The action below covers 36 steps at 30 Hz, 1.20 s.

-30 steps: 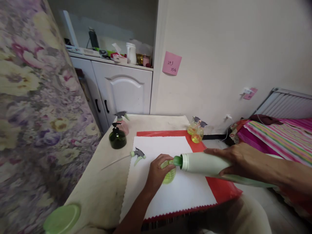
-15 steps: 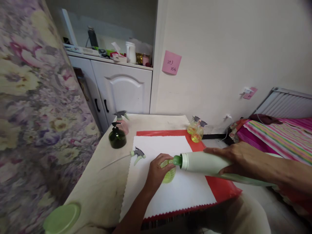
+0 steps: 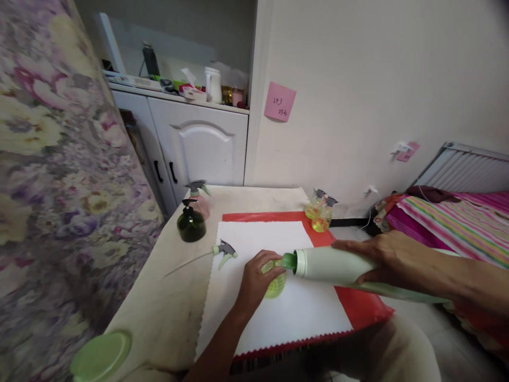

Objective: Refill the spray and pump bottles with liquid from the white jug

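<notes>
My left hand [image 3: 260, 276] is closed around the neck of a clear yellow-green spray bottle [image 3: 276, 286] that stands on the white sheet [image 3: 302, 313]. In my right hand [image 3: 392, 260] is a large pale green bottle [image 3: 330, 265], tipped nearly level with its open mouth facing left. Something green [image 3: 289, 260] spans the gap between the two mouths; whether it is liquid or a spout I cannot tell. A grey and green trigger spray head [image 3: 226, 251] with a long thin tube lies left of my left hand.
At the table's left stand a dark green pump bottle [image 3: 191, 225] and a pink spray bottle [image 3: 202, 206]. Two yellow-tinted spray bottles [image 3: 321, 220] are at the far right corner. A round green lid [image 3: 101, 355] lies front left. Under the white sheet is a red sheet [image 3: 360, 307].
</notes>
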Tool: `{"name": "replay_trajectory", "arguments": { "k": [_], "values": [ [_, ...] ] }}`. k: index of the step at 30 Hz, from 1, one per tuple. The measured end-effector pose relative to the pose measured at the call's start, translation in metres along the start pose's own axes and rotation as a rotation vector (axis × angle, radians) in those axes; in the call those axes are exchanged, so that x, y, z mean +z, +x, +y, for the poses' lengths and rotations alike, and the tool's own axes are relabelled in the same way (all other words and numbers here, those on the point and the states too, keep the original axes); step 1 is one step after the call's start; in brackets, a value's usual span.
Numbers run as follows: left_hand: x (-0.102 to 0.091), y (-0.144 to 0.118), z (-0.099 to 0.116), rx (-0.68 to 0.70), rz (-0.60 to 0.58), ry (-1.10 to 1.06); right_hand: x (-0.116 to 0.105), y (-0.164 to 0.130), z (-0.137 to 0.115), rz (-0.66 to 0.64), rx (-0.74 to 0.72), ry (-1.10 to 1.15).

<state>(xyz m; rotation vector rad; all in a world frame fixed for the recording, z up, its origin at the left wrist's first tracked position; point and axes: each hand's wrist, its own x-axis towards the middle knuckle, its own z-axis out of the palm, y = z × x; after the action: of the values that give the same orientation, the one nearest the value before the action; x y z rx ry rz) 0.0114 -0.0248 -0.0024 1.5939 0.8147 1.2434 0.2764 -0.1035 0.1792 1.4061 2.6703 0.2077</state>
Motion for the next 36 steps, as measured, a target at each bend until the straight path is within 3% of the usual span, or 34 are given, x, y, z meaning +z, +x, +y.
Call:
{"name": "replay_trajectory", "arguments": {
  "k": [18,36],
  "values": [
    [0.0005,-0.0003,-0.0029,0.011,0.005,0.002,-0.0045,0.0018,-0.0034,-0.057,0.036,-0.035],
    [0.0013,-0.0010,0.0012,-0.013,0.012,-0.006,-0.0030,0.0014,-0.0016,-0.015,0.013,-0.031]
  ]
}}
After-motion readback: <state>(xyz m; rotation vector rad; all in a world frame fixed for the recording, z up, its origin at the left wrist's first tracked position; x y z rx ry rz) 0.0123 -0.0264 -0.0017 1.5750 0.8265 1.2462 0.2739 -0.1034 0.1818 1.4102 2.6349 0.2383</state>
